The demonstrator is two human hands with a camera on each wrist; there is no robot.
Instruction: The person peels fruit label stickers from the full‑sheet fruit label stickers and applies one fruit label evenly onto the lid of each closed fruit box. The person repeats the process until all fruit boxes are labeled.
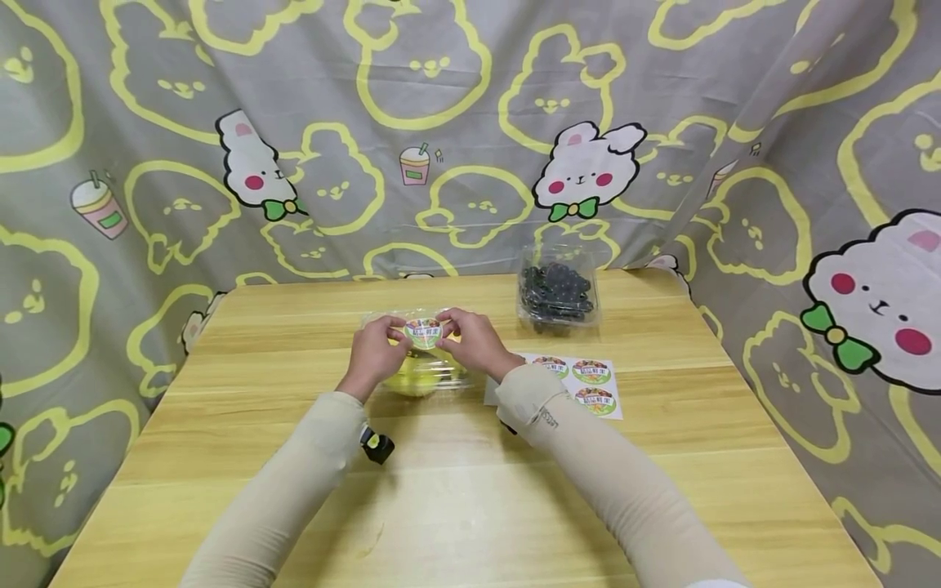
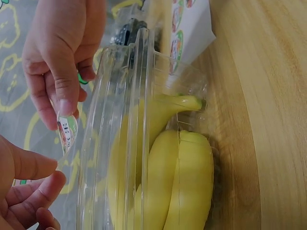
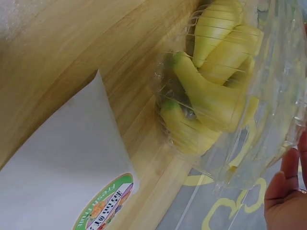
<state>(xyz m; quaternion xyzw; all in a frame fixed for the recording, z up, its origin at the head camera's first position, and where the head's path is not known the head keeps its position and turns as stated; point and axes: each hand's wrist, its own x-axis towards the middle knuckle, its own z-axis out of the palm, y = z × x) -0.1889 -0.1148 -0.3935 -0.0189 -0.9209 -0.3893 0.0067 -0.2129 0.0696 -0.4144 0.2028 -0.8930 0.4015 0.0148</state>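
A round fruit-label sticker (image 1: 423, 333) is held up between both hands, above a clear plastic box (image 2: 91, 158) of yellow bananas (image 2: 163, 167). My left hand (image 1: 373, 353) pinches its left edge between thumb and finger. On the opposite edge, my right hand (image 1: 479, 341) pinches it the same way. The left wrist view shows the sticker (image 2: 67, 132) slightly bent, beside the ribbed lid. Through the box wall in the right wrist view, several bananas (image 3: 206, 100) show, some with green tips. Only part of the right hand (image 3: 285, 201) appears there, at the right edge.
A white sticker sheet (image 3: 57, 153) with several round labels lies right of the banana box, partly under my right forearm. Behind it stands a clear box (image 1: 597, 298) of dark grapes (image 1: 559, 290). A patterned curtain (image 1: 470, 147) borders the wooden table (image 1: 434, 506) at the back.
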